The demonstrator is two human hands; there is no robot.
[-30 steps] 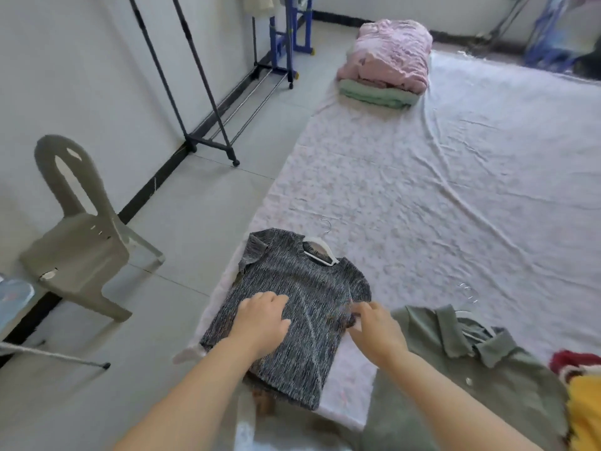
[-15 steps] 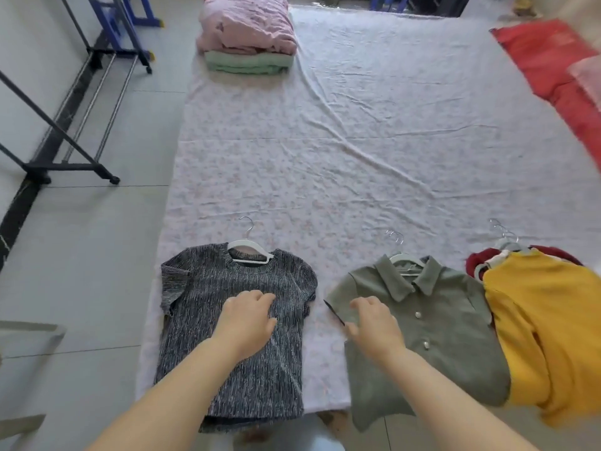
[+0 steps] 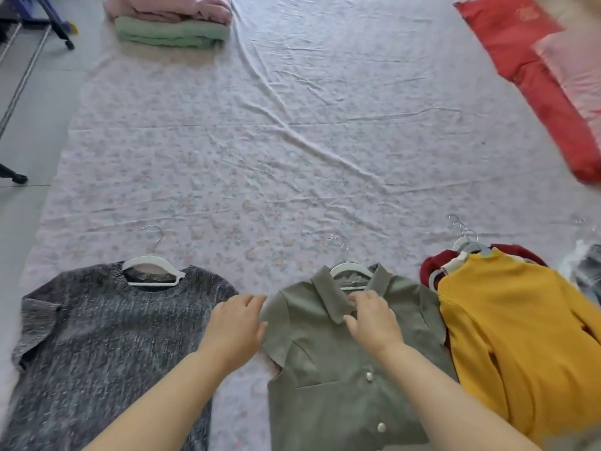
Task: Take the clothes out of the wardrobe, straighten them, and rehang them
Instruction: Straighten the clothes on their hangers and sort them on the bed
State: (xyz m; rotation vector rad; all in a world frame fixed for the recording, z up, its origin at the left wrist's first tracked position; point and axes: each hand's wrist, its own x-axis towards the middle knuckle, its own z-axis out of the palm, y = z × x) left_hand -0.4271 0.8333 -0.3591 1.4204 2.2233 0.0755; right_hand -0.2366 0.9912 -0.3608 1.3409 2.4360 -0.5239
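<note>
Three garments on white hangers lie side by side on a pale floral sheet [image 3: 292, 141]. A grey knit top [image 3: 107, 340] is at the left, flat, with no hand on it. In the middle lies an olive buttoned shirt [image 3: 328, 379]. My left hand [image 3: 235, 327] rests at the shirt's left shoulder edge with its fingers on the fabric. My right hand [image 3: 370, 320] sits on the shirt's collar, fingers curled at the collar fabric. A yellow top [image 3: 520, 336] lies at the right, over a dark red garment [image 3: 429, 271].
Folded pink and green bedding [image 3: 169, 24] sits at the sheet's far left. A red quilt [image 3: 536, 79] lies along the right. A clothes rack's foot [image 3: 16, 177] stands on the grey floor at left. A patterned garment [image 3: 588, 271] shows at the right edge.
Both hands have left the grey knit top and moved right onto the olive shirt. The view has swung to the right, so the chair and wall are out of sight.
</note>
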